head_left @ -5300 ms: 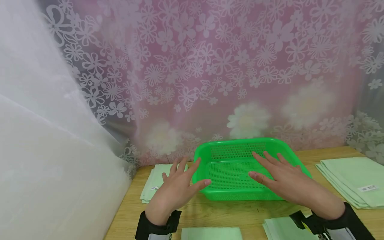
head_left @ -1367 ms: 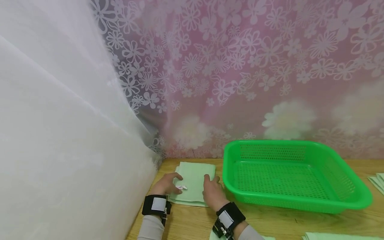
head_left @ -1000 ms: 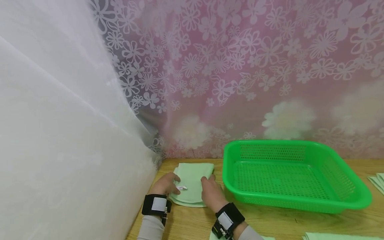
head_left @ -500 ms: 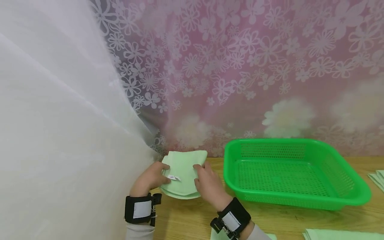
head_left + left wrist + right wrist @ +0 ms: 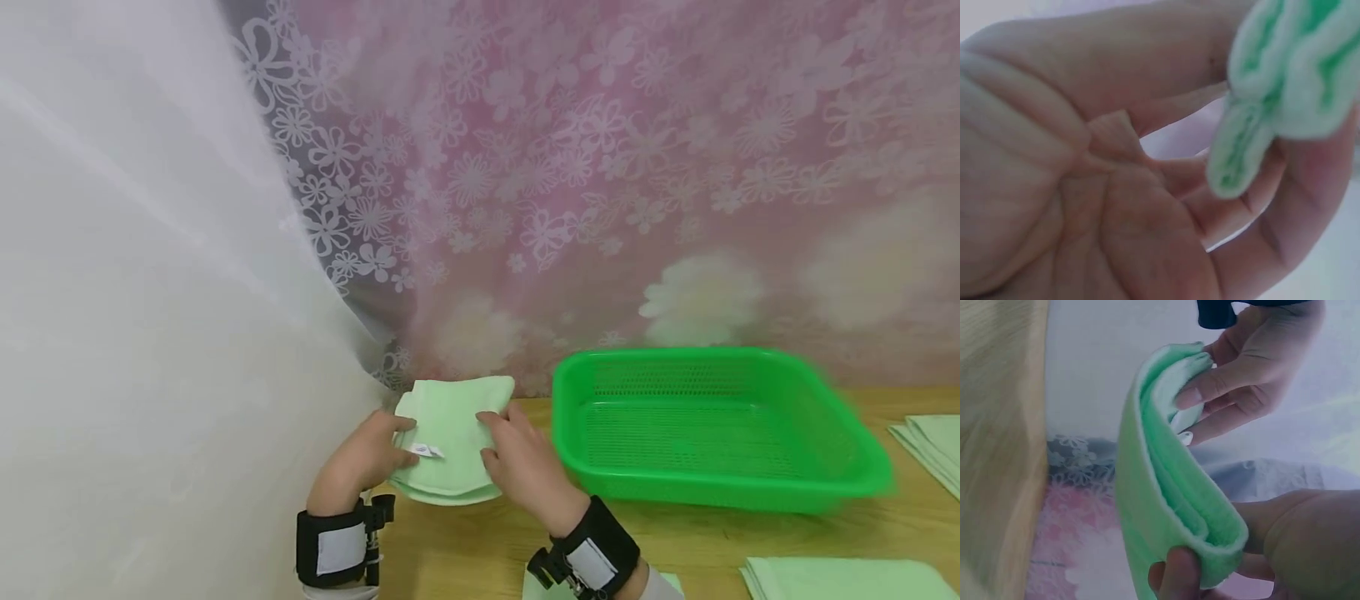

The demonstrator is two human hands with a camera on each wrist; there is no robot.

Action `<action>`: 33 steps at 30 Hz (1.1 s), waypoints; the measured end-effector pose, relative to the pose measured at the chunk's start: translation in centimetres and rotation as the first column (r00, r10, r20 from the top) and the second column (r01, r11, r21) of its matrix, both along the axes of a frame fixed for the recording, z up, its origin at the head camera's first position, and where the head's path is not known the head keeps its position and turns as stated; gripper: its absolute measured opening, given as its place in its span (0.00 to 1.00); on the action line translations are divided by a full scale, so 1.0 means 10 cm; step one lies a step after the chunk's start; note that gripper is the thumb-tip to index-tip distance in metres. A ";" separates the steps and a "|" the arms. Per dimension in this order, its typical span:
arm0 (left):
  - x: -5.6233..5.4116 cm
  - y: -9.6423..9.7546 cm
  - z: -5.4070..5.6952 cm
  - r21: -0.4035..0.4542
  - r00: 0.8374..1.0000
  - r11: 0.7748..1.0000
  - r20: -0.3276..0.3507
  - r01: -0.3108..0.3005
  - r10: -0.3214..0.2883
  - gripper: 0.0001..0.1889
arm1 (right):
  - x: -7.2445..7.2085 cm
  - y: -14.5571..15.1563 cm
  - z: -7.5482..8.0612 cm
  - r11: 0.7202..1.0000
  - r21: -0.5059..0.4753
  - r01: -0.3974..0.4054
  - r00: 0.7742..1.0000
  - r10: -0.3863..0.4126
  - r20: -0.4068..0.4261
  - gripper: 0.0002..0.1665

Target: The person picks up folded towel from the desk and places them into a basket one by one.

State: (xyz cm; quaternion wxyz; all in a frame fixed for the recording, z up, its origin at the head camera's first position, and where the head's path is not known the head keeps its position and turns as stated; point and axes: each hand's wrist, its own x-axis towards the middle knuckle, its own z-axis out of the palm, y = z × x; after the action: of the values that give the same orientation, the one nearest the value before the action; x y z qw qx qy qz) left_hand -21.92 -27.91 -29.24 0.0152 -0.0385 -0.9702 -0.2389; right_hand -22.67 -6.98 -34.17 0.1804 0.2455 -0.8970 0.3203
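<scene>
A folded light green towel (image 5: 450, 421) with a small white label (image 5: 426, 451) is held up off the table, its front edge bowed. My left hand (image 5: 363, 462) pinches its left side near the label, thumb on top and fingers underneath. On the opposite side my right hand (image 5: 525, 467) grips the towel the same way. Thick folded layers of the towel (image 5: 1175, 494) show in the right wrist view, curving between both hands. In the left wrist view the layered edge (image 5: 1310, 75) sits between thumb and fingers.
Right of my hands stands a green plastic basket (image 5: 720, 487) with nothing in it. More folded green towels lie around it: one at the far right (image 5: 933, 442), one in front (image 5: 847, 579), another partly behind my right wrist (image 5: 551, 587). A white curtain (image 5: 187, 333) hangs close on the left.
Both hands, spread above the basket at first, have moved left to the towel, gripped its two sides and lifted it off the table. My view has turned left.
</scene>
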 end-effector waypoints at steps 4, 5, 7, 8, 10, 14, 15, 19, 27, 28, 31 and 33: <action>0.07 0.22 0.02 0.027 0.999 0.999 -0.032 0.042 -0.041 0.28 | 0.12 0.21 0.08 0.999 -0.028 0.019 1.000 -0.019 -0.012 0.25; 0.09 0.28 0.03 0.022 0.998 0.998 -0.047 0.054 -0.053 0.28 | 0.14 0.27 0.11 0.999 -0.031 0.025 1.000 -0.025 -0.011 0.25; 0.14 0.41 0.05 0.009 0.994 0.997 -0.076 0.079 -0.078 0.29 | 0.20 0.39 0.14 0.998 -0.036 0.042 0.999 -0.043 -0.010 0.25; 0.16 0.49 0.06 0.001 0.991 0.995 -0.092 0.096 -0.096 0.29 | 0.23 0.46 0.15 0.998 -0.034 0.057 0.998 -0.057 -0.010 0.25; 0.20 0.63 0.07 0.003 0.983 0.990 -0.113 0.143 -0.141 0.29 | 0.29 0.62 0.18 0.996 -0.025 0.082 0.996 -0.083 -0.016 0.25; 0.27 0.93 0.10 0.049 0.962 0.965 -0.110 0.257 -0.250 0.29 | 0.41 1.01 0.25 0.993 0.016 0.116 0.993 -0.116 -0.025 0.25; 0.29 1.01 0.11 0.065 0.957 0.958 -0.097 0.281 -0.274 0.29 | 0.44 1.13 0.26 0.993 0.028 0.113 0.993 -0.113 -0.024 0.25; 0.36 1.36 0.14 0.103 0.939 0.933 -0.041 0.345 -0.343 0.29 | 0.59 1.64 0.31 0.992 0.083 0.097 0.995 -0.098 0.007 0.26; 0.45 2.01 0.18 0.082 0.892 0.888 -0.021 0.452 -0.452 0.27 | 0.78 2.45 0.31 0.966 0.173 0.194 0.981 -0.186 -0.061 0.29; 0.46 2.07 0.18 0.076 0.886 0.883 -0.015 0.463 -0.463 0.27 | 0.79 2.52 0.31 0.962 0.183 0.204 0.979 -0.196 -0.060 0.29; 0.48 2.20 0.18 0.064 0.876 0.874 -0.008 0.482 -0.483 0.26 | 0.80 2.69 0.31 0.953 0.207 0.221 0.975 -0.214 -0.053 0.30; 0.46 2.26 0.17 0.068 0.874 0.872 -0.016 0.485 -0.485 0.26 | 0.79 2.75 0.32 0.952 0.207 0.227 0.974 -0.222 -0.046 0.31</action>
State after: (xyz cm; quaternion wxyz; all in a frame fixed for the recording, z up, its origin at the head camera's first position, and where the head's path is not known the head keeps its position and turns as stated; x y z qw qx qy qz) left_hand -17.33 -5.27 -27.55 -0.0446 -0.2798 -0.9205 -0.2689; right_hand -14.79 20.57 -30.99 0.1984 0.1631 -0.9459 0.1981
